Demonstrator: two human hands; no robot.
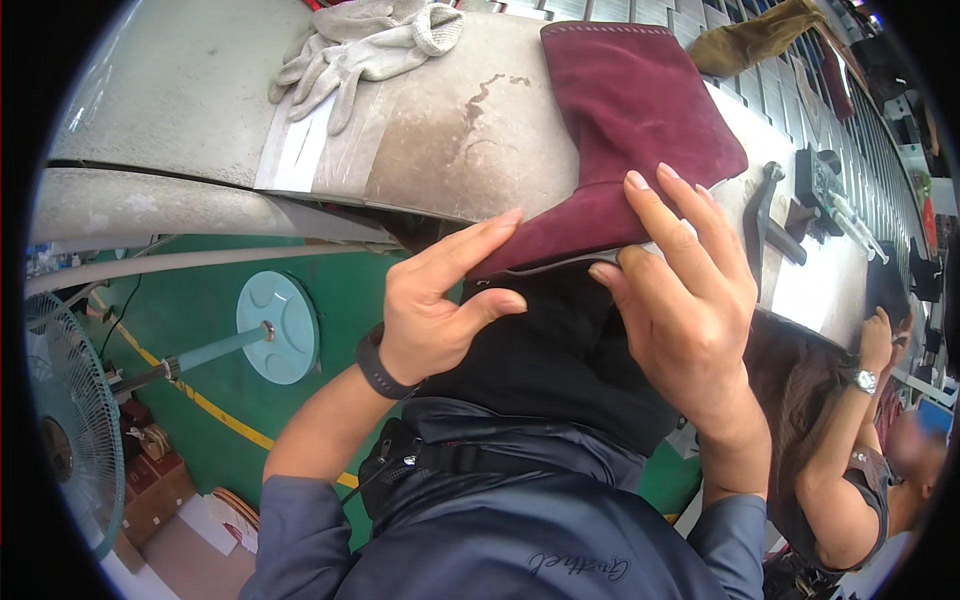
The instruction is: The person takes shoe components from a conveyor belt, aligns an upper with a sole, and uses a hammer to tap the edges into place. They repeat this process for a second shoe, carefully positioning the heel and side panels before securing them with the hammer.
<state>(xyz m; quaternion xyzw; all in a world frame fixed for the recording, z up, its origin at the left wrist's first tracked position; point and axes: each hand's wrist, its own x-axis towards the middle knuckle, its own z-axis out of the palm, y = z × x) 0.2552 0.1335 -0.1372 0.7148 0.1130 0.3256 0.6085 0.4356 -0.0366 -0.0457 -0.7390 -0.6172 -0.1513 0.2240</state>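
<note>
A burgundy suede boot (640, 110) lies on its side, its shaft on the worn work table and its toe pointing toward me past the table edge. A pale sole edge runs along its lower side. Outstretched fingers of my left hand (430, 300) touch the toe, while the thumb stands apart below it. My right hand (690, 300) is at the sole side near the middle of the boot. Its longer fingers lie over the suede, with index finger and thumb bent together at the sole edge. Whatever sits between those two fingertips is hidden.
Grey knit gloves (375, 50) lie on the table (480, 150) at the far left. A hammer-like tool (765, 205) and a black device (825, 175) are at the right. Behind is a brown boot (755, 40) on metal rollers. A fan (75, 430) stands left; a co-worker (850, 490) sits right.
</note>
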